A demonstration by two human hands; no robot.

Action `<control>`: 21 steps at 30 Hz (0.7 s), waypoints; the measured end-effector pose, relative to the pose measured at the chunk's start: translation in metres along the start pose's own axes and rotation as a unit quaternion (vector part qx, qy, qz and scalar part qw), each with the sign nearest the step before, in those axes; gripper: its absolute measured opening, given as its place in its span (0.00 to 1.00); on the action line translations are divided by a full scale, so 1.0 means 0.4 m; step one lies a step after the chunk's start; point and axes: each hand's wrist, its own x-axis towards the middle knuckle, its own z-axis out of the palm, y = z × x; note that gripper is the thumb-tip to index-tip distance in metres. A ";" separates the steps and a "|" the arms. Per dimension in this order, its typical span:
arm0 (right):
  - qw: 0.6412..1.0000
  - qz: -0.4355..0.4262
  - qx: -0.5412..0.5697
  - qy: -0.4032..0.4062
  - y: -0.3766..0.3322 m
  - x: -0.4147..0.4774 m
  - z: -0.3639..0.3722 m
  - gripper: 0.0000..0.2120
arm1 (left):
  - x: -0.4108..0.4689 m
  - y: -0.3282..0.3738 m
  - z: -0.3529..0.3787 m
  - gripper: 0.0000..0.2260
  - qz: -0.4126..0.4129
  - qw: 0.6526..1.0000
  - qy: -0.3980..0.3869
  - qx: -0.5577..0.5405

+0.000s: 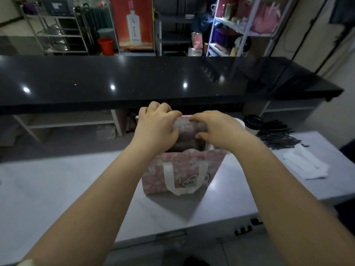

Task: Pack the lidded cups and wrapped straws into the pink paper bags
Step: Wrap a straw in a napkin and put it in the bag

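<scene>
A pink paper bag is gripped at its far rim by the left hand and right hand. A lidded cup and wrapped straws are seen still unpacked, just right of the grip.

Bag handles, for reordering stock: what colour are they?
The handles are cream-white; head view shows them.

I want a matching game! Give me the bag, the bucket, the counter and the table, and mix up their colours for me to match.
Things:
1. paper bag
2. bucket
3. counter
4. table

Colours:
A. black
B. pink
C. white
D. red

Pairs: 1-B, 2-D, 3-A, 4-C
</scene>
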 end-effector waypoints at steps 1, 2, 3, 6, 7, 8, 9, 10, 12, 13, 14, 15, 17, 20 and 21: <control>1.000 0.015 -0.002 0.010 0.016 -0.023 -0.011 0.24 | 0.012 0.030 0.004 0.19 0.016 1.000 -0.004 -0.006; 0.999 0.031 -0.001 0.019 0.036 -0.049 -0.021 0.23 | 0.024 0.065 0.009 0.19 0.034 0.999 -0.007 -0.012; 0.999 0.046 -0.001 0.026 0.057 -0.076 -0.030 0.22 | 0.035 0.101 0.014 0.19 0.050 0.999 -0.010 -0.019; 0.994 0.103 -0.002 0.045 0.139 -0.176 -0.046 0.19 | 0.059 0.222 0.039 0.19 0.091 0.995 -0.024 -0.033; 0.991 0.124 0.002 0.053 0.168 -0.212 -0.049 0.18 | 0.062 0.265 0.050 0.19 0.105 0.993 -0.032 -0.035; 0.988 0.143 0.006 0.059 0.198 -0.251 -0.051 0.17 | 0.064 0.311 0.062 0.19 0.122 0.991 -0.040 -0.037; 0.985 0.158 0.010 0.062 0.228 -0.289 -0.051 0.16 | 0.066 0.358 0.075 0.19 0.140 0.988 -0.048 -0.041; 0.983 0.172 0.015 0.061 0.258 -0.327 -0.051 0.16 | 0.068 0.406 0.087 0.20 0.156 0.985 -0.056 -0.047; 0.979 0.196 0.023 0.056 0.320 -0.404 -0.049 0.17 | 0.073 0.507 0.111 0.20 0.181 0.979 -0.073 -0.061; 0.977 0.205 0.023 0.056 0.354 -0.442 -0.049 0.17 | 0.079 0.559 0.123 0.20 0.188 0.977 -0.079 -0.066; 0.976 0.211 0.020 0.058 0.388 -0.478 -0.051 0.18 | 0.086 0.610 0.134 0.20 0.191 0.975 -0.083 -0.072; 0.974 0.217 0.017 0.062 0.423 -0.513 -0.053 0.18 | 0.093 0.660 0.146 0.19 0.191 0.974 -0.086 -0.082; 0.970 0.233 0.005 0.063 0.496 -0.584 -0.055 0.17 | 0.106 0.760 0.175 0.19 0.191 0.972 -0.093 -0.098; 0.965 0.257 -0.005 0.046 0.614 -0.684 -0.038 0.17 | 0.112 0.900 0.238 0.21 0.191 0.970 -0.108 -0.105; 0.963 0.265 0.004 0.042 0.652 -0.713 -0.026 0.16 | 0.111 0.941 0.262 0.21 0.188 0.970 -0.113 -0.105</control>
